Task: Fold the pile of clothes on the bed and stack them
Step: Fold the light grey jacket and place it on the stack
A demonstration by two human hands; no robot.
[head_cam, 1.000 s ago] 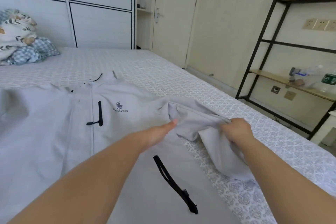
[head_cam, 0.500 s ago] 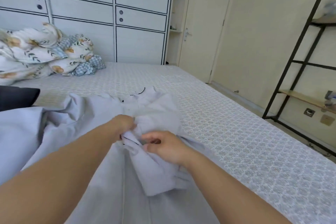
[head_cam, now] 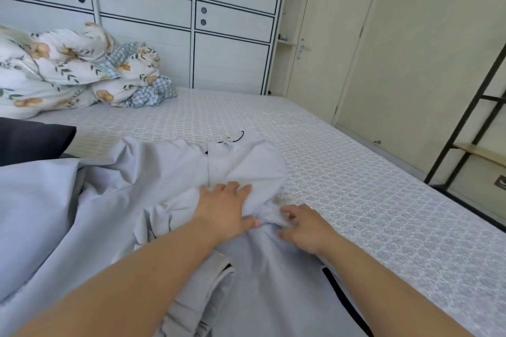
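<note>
Views: one, head-worn.
Position: above the near edge of the bed.
Facing: forward and down, along the bed toward the wardrobe behind its far end.
Nearness: close; forearms fill the lower frame.
Overlap: none, single view.

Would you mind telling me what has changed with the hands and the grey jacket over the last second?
The right sleeve has been folded inward from the bed's edge onto the grey jacket. The left hand, pointing a second ago and gripping cloth half a second ago, now presses flat on the fold. The right hand has let go of the sleeve and rests with loose fingers beside it. The jacket stays on the bed; the floral quilt is unmoved.
</note>
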